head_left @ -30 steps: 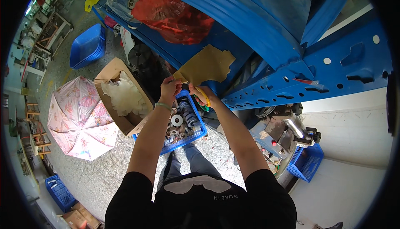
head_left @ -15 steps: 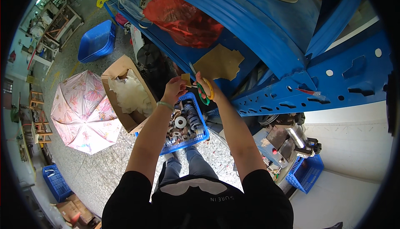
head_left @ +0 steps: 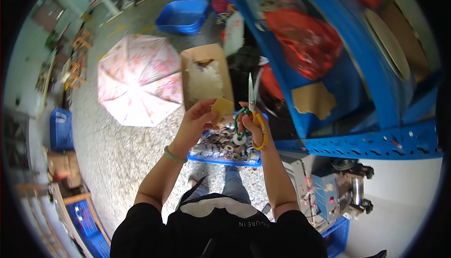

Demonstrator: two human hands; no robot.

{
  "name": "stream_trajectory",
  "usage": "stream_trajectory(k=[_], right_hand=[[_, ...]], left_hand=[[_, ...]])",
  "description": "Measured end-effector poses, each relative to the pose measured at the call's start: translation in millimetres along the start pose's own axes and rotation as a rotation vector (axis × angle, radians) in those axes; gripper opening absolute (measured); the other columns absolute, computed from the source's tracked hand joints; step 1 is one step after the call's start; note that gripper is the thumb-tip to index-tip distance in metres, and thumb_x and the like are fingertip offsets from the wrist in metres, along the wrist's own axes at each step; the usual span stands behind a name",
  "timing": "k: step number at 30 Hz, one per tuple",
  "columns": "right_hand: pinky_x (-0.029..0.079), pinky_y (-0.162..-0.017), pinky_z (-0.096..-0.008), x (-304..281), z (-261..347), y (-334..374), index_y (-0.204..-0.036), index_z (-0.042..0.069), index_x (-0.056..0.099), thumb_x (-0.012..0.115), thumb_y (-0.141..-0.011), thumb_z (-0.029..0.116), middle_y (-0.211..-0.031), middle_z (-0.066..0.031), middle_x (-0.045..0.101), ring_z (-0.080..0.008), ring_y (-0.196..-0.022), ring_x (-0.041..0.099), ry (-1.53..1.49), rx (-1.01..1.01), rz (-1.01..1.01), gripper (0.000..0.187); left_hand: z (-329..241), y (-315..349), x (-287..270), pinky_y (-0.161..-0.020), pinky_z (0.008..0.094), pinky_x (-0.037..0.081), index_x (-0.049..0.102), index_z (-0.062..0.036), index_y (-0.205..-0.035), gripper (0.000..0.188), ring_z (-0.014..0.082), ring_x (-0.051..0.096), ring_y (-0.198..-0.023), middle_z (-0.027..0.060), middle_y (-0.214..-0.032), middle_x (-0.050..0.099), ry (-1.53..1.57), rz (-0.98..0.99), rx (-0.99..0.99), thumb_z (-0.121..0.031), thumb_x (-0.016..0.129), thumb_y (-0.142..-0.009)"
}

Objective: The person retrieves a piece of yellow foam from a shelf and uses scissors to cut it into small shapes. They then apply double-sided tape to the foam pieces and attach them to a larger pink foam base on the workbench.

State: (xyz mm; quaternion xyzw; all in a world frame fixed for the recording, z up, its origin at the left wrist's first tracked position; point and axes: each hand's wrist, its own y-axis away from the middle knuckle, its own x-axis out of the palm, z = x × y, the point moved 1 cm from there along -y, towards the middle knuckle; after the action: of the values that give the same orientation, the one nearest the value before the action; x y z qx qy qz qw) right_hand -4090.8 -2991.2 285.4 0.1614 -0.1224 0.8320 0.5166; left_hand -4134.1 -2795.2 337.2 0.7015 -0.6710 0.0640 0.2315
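Note:
My left hand [head_left: 195, 121] pinches a small tan piece of card or paper [head_left: 222, 108] between thumb and fingers. In my right hand [head_left: 257, 129] is a pair of scissors [head_left: 252, 99], one handle loop green and the other yellow. Its blades point away from me, slightly parted, with nothing between them; they are apart from the tan piece. Under both hands stands a blue basket [head_left: 225, 161] filled with tape rolls and small ring-shaped pieces, partly hidden by the hands and scissors.
Beyond my left hand is a cardboard box [head_left: 222, 65] with whitish sheets in it. An open pink umbrella [head_left: 141, 82] lies left of it. On the right, a blue shelf [head_left: 357, 147] carries a torn brown sheet [head_left: 314, 100] and a red bag [head_left: 305, 42]. A machine [head_left: 340, 194] stands lower right.
The view has turned, so the umbrella, box and shelf sit further right. The scissors have swung from pointing left to pointing straight away, and the tan piece is now more visible.

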Motion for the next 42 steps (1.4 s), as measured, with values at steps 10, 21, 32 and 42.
stream_trajectory(k=[10, 21, 32, 42], right_hand=[[0.044, -0.052, -0.0220, 374, -68, -16, -0.125, -0.001, 0.046, 0.064, -0.081, 0.004, -0.080, -0.0037, 0.058, -0.0083, -0.059, 0.053, 0.021, 0.127, 0.590, 0.048], [0.042, -0.057, -0.0197, 700, -207, 11, -0.129, 0.003, 0.042, 0.053, -0.090, 0.015, -0.087, -0.0057, 0.053, -0.0071, -0.063, 0.046, 0.291, 0.162, 1.302, 0.042], [0.047, -0.067, -0.0422, 914, -314, -107, -0.127, 0.006, 0.041, 0.065, -0.081, 0.039, -0.085, -0.0145, 0.059, -0.0356, -0.072, 0.059, 0.661, -0.107, 1.754, 0.062], [0.045, -0.073, -0.0426, 1108, -392, -268, -0.127, 0.005, 0.041, 0.057, -0.083, 0.053, -0.092, -0.0174, 0.059, -0.0376, -0.081, 0.058, 0.743, -0.070, 1.736, 0.066]], left_hand=[[-94, 272, -245, -0.060, 0.0279, 0.056, 0.051, 0.0016, -0.116, 0.030, 0.0232, 0.067, -0.083, 0.0127, -0.102, 0.061, 0.054, -0.399, 0.190, -0.008, 0.057, -0.088], [-134, 498, -476, -0.061, 0.0224, 0.049, 0.058, 0.0029, -0.107, 0.025, 0.0121, 0.063, -0.075, 0.0072, -0.090, 0.065, 0.126, -0.973, 0.387, -0.010, 0.062, -0.086], [-243, 522, -712, -0.066, 0.0236, 0.048, 0.058, 0.0046, -0.107, 0.025, 0.0120, 0.061, -0.076, 0.0066, -0.091, 0.064, -0.016, -1.176, 0.390, -0.008, 0.062, -0.085], [-366, 482, -956, -0.074, 0.0248, 0.049, 0.060, 0.0056, -0.106, 0.026, 0.0124, 0.061, -0.081, 0.0081, -0.093, 0.065, -0.053, -1.059, 0.337, -0.008, 0.064, -0.084]])
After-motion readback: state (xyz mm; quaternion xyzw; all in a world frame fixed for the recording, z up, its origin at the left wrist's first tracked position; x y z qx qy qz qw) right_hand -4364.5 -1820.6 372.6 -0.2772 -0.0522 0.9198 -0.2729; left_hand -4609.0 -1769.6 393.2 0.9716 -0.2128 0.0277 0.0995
